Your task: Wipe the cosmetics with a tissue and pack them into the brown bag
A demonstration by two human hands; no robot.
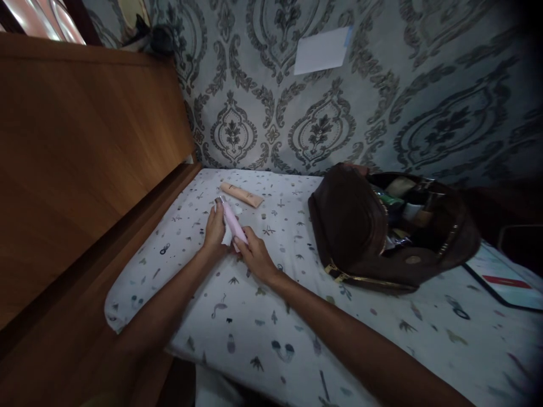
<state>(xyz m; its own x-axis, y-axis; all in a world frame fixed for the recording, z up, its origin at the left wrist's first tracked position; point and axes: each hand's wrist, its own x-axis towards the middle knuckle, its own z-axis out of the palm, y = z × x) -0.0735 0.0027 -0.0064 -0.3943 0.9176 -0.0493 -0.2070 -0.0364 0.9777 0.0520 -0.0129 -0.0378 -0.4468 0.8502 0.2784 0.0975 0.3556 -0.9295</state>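
A slim pale pink tube (232, 220) with a shiny silver cap lies slanted between my hands, just above the patterned cloth. My left hand (215, 227) is closed at its cap end, thumb against the cap. Round the lower end, the fingers of my right hand (255, 255) are closed. Something white shows beside the tube, partly hidden by the hands; its kind is unclear. Just beyond the cap, a beige squeeze tube (241, 194) rests on the cloth, touched by neither hand.
A dark brown zip bag (352, 220) stands open at right, filled with several small items. Beside it lies a tablet-like device (507, 282) with a lit screen. A wooden cabinet (93, 130) borders the left. The patterned wall (263, 113) bears a white paper (322, 51).
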